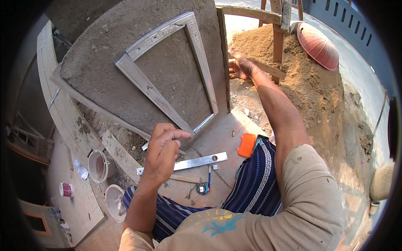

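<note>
A silver metal frame (pixel 155 94) with four sides leans against a rough grey cement panel (pixel 96 67). In front of the frame's lower corner is my left hand (pixel 163 152), its index finger stretched out to the right and the other fingers curled, with nothing visible in it. My right hand (pixel 240 67) reaches to the panel's right edge, fingers spread against or just beside it; some fingertips are hard to see. Below the frame, a silver spirit level (pixel 201 162) lies on the floor. Close by are a tape measure (pixel 202 188), a blue pen (pixel 209 175) and a wooden strip (pixel 184 178).
An open orange case (pixel 246 144) sits by my right knee. Two buckets, a pale one (pixel 100 166) and a white one (pixel 114 201), stand left near long planks (pixel 67 113). Sand (pixel 310 92), a wooden post (pixel 278 50) and a red basin (pixel 318 46) are at right.
</note>
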### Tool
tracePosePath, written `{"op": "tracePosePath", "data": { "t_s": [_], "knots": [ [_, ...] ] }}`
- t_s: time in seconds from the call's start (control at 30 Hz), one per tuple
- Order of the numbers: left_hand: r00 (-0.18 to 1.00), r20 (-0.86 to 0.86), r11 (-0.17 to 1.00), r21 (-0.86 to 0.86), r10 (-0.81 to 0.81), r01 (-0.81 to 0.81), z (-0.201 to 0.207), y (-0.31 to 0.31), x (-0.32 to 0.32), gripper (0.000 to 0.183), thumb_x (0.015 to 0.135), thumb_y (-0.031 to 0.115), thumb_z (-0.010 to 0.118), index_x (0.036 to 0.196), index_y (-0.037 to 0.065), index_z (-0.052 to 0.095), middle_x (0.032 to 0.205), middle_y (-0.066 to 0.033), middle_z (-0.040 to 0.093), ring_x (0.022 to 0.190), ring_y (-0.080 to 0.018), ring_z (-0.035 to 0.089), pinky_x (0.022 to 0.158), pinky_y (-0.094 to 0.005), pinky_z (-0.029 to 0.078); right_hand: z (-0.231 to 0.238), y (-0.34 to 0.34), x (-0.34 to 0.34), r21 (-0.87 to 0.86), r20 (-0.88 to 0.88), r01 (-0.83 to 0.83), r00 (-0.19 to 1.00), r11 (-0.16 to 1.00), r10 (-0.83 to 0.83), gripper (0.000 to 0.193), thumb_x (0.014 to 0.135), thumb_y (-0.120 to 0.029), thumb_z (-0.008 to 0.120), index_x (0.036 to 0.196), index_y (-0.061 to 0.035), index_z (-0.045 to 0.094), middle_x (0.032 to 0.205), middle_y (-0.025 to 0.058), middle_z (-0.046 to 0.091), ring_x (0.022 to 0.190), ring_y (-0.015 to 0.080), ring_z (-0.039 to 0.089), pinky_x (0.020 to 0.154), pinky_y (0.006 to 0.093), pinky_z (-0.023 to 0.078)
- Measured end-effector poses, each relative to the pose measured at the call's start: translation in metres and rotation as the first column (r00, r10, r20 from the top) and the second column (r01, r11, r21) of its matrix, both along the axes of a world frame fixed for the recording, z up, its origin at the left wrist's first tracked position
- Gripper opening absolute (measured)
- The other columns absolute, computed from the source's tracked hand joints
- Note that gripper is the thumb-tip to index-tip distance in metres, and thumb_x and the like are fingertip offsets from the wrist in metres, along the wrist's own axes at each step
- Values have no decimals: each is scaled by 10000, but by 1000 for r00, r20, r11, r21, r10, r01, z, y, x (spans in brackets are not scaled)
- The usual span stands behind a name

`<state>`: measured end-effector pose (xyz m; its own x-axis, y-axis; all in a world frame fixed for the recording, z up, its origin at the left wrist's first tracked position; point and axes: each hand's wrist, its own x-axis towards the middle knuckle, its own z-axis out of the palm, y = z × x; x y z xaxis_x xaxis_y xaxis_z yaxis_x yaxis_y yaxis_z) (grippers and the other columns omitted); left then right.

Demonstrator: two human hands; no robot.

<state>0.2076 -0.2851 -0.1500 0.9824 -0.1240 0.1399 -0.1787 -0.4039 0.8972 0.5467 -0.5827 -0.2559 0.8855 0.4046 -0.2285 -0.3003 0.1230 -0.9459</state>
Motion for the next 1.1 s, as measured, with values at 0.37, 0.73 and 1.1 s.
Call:
{"op": "tracePosePath", "data": {
  "t_s": [0.37, 0.73, 1.1],
  "knots": [
    [857, 325, 868, 435, -399, 238, 15, -179, 172, 305, 1017, 68, 538, 1230, -98, 681, 1065, -185, 627, 898, -215, 702, 829, -351, 562, -45, -26, 4, 86, 198, 74, 976, 994, -89, 779, 1011, -678, 475, 1454, -38, 519, 1301, 150, 631, 1177, 269, 634, 997, 448, 542],
    [911, 13, 25, 1000, -412, -3, -45, -245, 347, 269, 989, 156, 565, 1108, 17, 762, 1075, -183, 768, 1027, -344, 745, 864, -470, 584, -75, -17, -3, 222, 77, 172, 978, 960, -193, 658, 1088, -543, 384, 1441, -1, 505, 1289, 176, 653, 1184, 232, 642, 1085, 397, 506],
    [923, -170, -189, 976, -346, 108, -52, -242, 337, 313, 920, 239, 700, 1198, 120, 780, 1179, -98, 769, 1079, -273, 739, 905, -445, 585, -98, -23, -12, 182, 294, 342, 876, 922, -383, 471, 1097, -439, 411, 1264, -66, 646, 1097, 133, 734, 1053, 228, 715, 903, 386, 562]
  ]
}}
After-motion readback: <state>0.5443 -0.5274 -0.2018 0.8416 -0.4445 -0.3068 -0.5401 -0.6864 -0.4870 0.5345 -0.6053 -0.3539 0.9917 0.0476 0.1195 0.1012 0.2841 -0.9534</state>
